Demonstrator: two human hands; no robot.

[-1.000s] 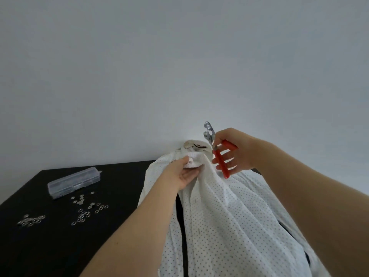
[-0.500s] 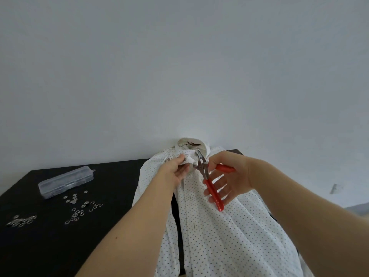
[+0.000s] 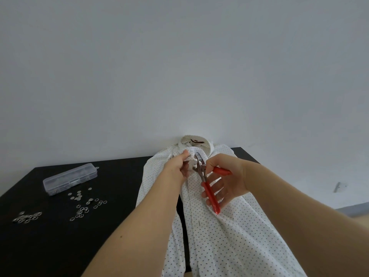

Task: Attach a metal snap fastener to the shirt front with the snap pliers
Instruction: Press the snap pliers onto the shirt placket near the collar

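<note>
A white dotted shirt (image 3: 223,236) lies front up on the black table (image 3: 60,246), collar toward the wall. My left hand (image 3: 179,166) pinches the shirt's front edge just below the collar. My right hand (image 3: 225,176) holds the snap pliers (image 3: 207,188) by their red handles, which are spread apart. The metal jaws sit against the pinched fabric beside my left fingers. A small metal snap part (image 3: 189,155) shows on the fabric at my left thumb.
A clear plastic parts box (image 3: 69,178) stands at the table's back left. Several loose metal snap rings (image 3: 85,204) lie scattered in front of it, with another small pile (image 3: 27,216) near the left edge. A pale wall rises behind the table.
My right hand brought the pliers down from above the collar, so the jaws now meet the fabric held in my left hand. The view tilted slightly upward.
</note>
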